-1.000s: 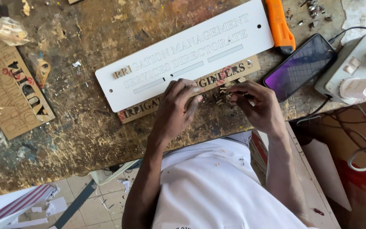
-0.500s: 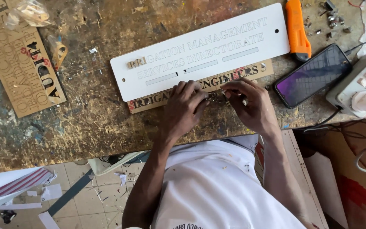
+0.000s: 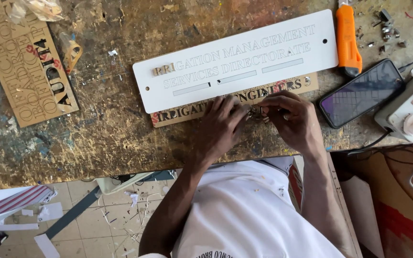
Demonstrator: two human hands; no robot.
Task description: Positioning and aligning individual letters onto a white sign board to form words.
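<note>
Small cut-out letter pieces [image 3: 256, 113] sit pinched between both hands, just below the white engraved sign panel [image 3: 235, 59], near the recesses they suit. Left hand [image 3: 221, 126] and right hand [image 3: 290, 117] fingers closed on them. Thin brown wooden letter sheet [image 3: 235, 98] lies beneath the panel; orange utility knife [image 3: 348, 38] within reach on the scarred worktop [image 3: 96, 129].

White rectangular sign plate [image 3: 235, 59] mid-counter, tilted; tan wooden letter strip [image 3: 235, 101] just beneath it; tan lettered board [image 3: 27, 67] far left; dark phone screen [image 3: 362, 93] right.
</note>
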